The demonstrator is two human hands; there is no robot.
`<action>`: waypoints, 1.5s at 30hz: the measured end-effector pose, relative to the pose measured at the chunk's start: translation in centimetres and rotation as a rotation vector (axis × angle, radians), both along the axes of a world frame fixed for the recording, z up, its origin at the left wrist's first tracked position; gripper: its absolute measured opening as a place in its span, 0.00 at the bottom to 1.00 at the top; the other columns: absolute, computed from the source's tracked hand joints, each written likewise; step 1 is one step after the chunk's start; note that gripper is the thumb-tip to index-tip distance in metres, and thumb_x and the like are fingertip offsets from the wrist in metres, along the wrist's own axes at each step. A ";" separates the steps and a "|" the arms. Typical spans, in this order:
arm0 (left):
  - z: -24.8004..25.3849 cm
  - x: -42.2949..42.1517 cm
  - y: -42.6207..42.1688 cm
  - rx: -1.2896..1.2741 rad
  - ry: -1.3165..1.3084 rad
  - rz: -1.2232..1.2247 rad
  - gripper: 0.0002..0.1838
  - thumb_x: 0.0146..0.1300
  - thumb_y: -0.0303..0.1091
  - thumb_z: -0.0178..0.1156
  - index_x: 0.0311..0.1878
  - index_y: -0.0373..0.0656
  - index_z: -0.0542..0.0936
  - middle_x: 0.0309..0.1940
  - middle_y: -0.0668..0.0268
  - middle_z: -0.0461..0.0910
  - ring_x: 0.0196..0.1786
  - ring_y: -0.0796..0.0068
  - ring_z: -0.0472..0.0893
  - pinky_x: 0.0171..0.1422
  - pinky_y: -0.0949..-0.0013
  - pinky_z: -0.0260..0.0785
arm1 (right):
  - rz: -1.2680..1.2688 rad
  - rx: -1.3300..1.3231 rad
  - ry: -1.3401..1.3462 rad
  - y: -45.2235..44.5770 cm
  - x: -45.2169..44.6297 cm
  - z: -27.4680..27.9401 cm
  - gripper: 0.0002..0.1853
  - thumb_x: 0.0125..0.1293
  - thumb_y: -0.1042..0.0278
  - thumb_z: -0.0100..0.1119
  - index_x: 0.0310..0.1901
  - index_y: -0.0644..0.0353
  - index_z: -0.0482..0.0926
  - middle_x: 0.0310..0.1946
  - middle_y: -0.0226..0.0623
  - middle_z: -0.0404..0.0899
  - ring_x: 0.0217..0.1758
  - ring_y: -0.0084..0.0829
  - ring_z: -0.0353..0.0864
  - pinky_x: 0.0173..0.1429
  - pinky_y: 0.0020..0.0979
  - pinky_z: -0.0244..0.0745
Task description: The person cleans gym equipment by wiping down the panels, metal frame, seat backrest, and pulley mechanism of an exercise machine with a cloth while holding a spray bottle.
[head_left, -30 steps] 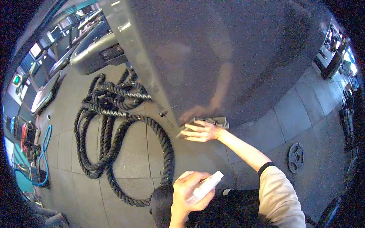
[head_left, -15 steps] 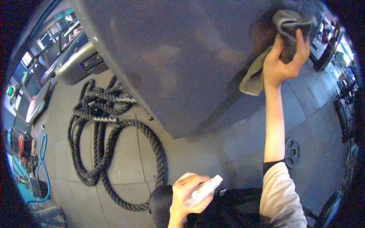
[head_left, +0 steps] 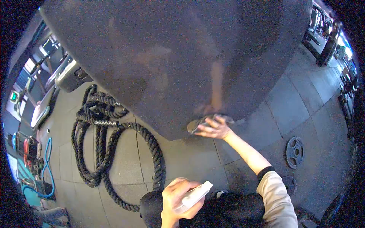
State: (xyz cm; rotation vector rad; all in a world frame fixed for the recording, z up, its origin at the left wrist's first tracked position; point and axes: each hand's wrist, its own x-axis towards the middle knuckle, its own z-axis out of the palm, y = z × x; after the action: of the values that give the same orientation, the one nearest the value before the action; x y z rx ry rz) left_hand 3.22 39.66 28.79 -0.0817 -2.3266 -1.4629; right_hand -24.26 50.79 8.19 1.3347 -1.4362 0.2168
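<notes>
Our right hand (head_left: 213,128) lays a gray cloth (head_left: 193,125) against a dark glossy panel (head_left: 171,76).
The cloth sits under that hand's spread fingers, at the panel's lower edge; motion blur keeps us from telling whether they also pinch it. Nearer our body, our left hand (head_left: 173,198) is wrapped round a white bottle (head_left: 194,197). Thick black rope (head_left: 156,154) lies coiled beyond and left of the left hand; a weight plate (head_left: 290,152) rests right of the right.
</notes>
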 end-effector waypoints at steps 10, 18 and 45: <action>3.0 2.6 1.2 -0.042 -0.103 0.072 0.12 0.37 0.29 0.63 0.28 0.35 0.77 0.23 0.58 0.78 0.26 0.64 0.78 0.34 0.68 0.69 | 0.030 0.221 -0.028 3.5 -0.6 0.2 0.25 0.60 0.57 0.52 0.60 0.27 0.67 0.64 0.19 0.62 0.64 0.29 0.61 0.63 0.41 0.60; 0.8 1.3 0.7 -0.017 -0.089 0.065 0.13 0.33 0.27 0.63 0.28 0.36 0.78 0.22 0.60 0.78 0.24 0.63 0.78 0.33 0.69 0.71 | -0.168 -0.910 0.018 5.6 -6.9 25.1 0.30 0.50 0.72 0.57 0.59 0.59 0.69 0.54 0.48 0.66 0.59 0.46 0.64 0.60 0.41 0.61; 1.7 1.9 0.1 0.002 -0.019 0.085 0.12 0.34 0.30 0.63 0.25 0.34 0.76 0.20 0.59 0.76 0.23 0.66 0.76 0.30 0.71 0.67 | -0.717 -1.564 -1.707 -0.5 -0.1 -4.1 0.43 0.61 0.74 0.51 0.68 0.62 0.31 0.60 0.67 0.47 0.62 0.57 0.56 0.66 0.49 0.55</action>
State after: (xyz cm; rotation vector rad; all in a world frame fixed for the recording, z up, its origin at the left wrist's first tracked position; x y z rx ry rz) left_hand 5.15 39.80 30.45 0.0324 -2.3139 -1.4309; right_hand -24.38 50.26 4.08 -1.0394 -1.9380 1.7669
